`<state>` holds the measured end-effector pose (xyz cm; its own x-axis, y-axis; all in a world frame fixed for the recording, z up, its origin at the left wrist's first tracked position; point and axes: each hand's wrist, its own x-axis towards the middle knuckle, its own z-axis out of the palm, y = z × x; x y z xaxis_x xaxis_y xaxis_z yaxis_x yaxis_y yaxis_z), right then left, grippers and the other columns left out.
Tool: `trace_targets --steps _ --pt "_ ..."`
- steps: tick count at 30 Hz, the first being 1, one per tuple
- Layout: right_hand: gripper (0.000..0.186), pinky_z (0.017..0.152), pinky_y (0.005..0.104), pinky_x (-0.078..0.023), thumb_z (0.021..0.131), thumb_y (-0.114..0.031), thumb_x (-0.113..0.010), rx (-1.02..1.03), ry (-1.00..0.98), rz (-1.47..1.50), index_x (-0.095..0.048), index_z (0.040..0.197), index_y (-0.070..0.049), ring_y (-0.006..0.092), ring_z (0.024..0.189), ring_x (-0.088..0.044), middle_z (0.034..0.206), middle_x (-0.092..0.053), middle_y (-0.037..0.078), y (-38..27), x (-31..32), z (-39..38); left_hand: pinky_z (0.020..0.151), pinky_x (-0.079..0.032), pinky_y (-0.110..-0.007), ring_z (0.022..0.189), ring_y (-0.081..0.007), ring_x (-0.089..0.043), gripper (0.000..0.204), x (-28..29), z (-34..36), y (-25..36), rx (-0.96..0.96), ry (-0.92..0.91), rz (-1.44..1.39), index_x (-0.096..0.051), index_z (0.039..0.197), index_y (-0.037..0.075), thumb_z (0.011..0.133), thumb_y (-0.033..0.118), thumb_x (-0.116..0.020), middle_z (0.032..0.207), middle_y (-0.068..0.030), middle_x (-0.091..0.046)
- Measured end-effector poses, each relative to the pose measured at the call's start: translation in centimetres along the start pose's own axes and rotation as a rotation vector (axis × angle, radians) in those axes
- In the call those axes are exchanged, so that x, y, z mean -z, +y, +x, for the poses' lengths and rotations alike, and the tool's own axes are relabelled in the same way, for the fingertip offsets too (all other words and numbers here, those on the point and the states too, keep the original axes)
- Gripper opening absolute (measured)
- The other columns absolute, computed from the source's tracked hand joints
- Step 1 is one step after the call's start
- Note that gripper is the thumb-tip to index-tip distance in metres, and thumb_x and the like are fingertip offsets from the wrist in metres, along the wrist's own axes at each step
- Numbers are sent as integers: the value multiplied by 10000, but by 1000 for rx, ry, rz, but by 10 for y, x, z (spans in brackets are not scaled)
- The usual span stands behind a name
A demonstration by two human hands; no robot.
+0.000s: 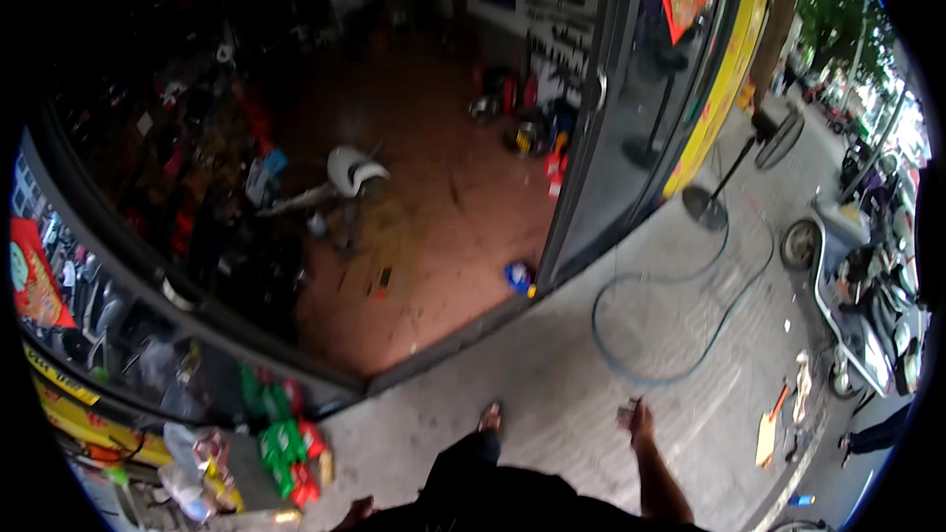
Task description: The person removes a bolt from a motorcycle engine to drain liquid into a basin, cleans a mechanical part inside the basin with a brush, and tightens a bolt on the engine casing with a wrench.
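Note:
My right hand (640,417) is raised at the lower right over the pavement (680,433), closed around a small greyish object that I cannot make out clearly. My left hand (359,510) shows only partly at the bottom edge, and its grip is unclear. My sandalled foot (490,418) is on the pavement outside an open glass doorway (579,197). Inside, a reddish floor (453,305) holds a white stool-like item (350,172) and scattered tools and parts.
A standing fan (774,138) and looped hose (631,374) lie along my right, beside parked scooters (867,305). Bags and boxes (281,448) sit at the lower left. Another person's legs (872,438) show at the right edge. A blue item (517,276) sits at the threshold.

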<state>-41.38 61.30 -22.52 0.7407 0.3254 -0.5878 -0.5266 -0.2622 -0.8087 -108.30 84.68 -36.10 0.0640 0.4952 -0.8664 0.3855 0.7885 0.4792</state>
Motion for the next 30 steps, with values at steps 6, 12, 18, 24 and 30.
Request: trace_targets --steps 6,12,18,24,30 --pt "554 575 417 -525 918 -538 -356 -322 86 -167 -489 1090 -29 275 646 -634 839 -647 194 0 -43 93 500 -480 -335 621 -193 -606 377 -190 112 291 -76 -130 248 -589 981 76 865 430 -541 782 -86 -645" --pt "470 536 420 -522 947 -453 -355 -253 -113 -296 -478 1102 -27 271 620 -624 825 -642 184 -48 -131 266 537 -487 -256 619 -129 -609 280 -312 182 629 -767 -291 137 -576 1069 94 886 305 -556 838 -54 -654" --pt "493 551 324 -512 946 -457 -383 5 -295 -318 -550 1055 -6 216 633 -629 806 -656 149 -182 -374 456 509 -478 -285 605 -164 -601 284 -283 334 687 -374 -211 -71 -587 1040 108 852 321 -581 794 -70 -635" --pt "486 580 301 -511 947 -437 -408 127 -494 -165 -504 1165 -13 192 664 -630 910 -652 126 -345 -564 535 555 -476 -308 654 -192 -593 265 -239 404 632 320 33 -130 -588 998 97 831 303 -599 813 -81 -621" --pt "330 442 220 -406 919 -399 -500 -162 109 46 -529 1082 -114 112 557 -514 781 -579 26 -348 -610 737 614 -475 -327 716 -215 -587 228 -294 615 924 184 -5 5 -587 949 67 818 254 -602 840 -93 -610"
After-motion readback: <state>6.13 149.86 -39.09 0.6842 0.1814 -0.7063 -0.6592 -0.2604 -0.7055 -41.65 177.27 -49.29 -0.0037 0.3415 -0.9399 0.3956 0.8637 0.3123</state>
